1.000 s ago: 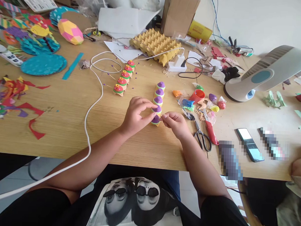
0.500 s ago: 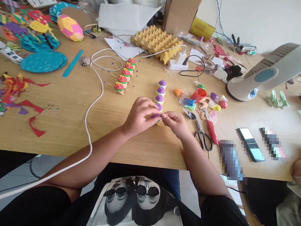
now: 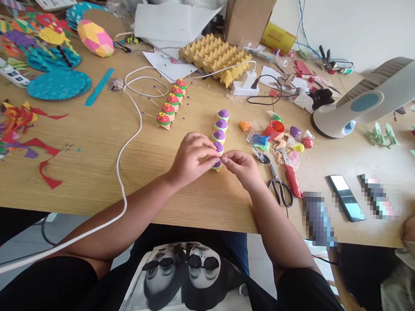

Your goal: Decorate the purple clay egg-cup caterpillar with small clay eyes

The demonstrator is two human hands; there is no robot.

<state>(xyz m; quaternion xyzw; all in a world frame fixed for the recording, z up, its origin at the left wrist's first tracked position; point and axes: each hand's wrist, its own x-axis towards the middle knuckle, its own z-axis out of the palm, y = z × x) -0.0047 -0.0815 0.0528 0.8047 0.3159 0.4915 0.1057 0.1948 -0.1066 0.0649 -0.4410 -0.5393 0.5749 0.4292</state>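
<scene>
The left hand point(image 3: 193, 159) and right hand point(image 3: 241, 169) meet at the near end of the purple-topped egg-carton strip point(image 3: 219, 135), which stands on the wooden table point(image 3: 91, 183) with its row running away from the person, probably so that the nearest cup sits within easy reach. The right thumb and index finger are pinched together at the tips on what looks like a small dark piece point(image 3: 221, 157), too tiny to identify. The left thumb and index finger form a narrow gap over the nearest purple dome, their tips almost together; whether they also grip that piece is impossible to make out. The other left fingers arch loosely, perhaps to keep clear of the domes behind. A red-topped egg-carton strip point(image 3: 168, 109) stands apart to the left with purple-headed pins point(image 3: 154, 87) beside it, likely set aside to leave elbow room, while scissors point(image 3: 276, 179) and bagged modelling clay point(image 3: 260, 139) lie on the right, seemingly for handy reach. Compared with a second ago, the left thumb and index finger have closed in from a wider spread, and the two hands' fingertips now meet; the strip stays in much the same place.
</scene>
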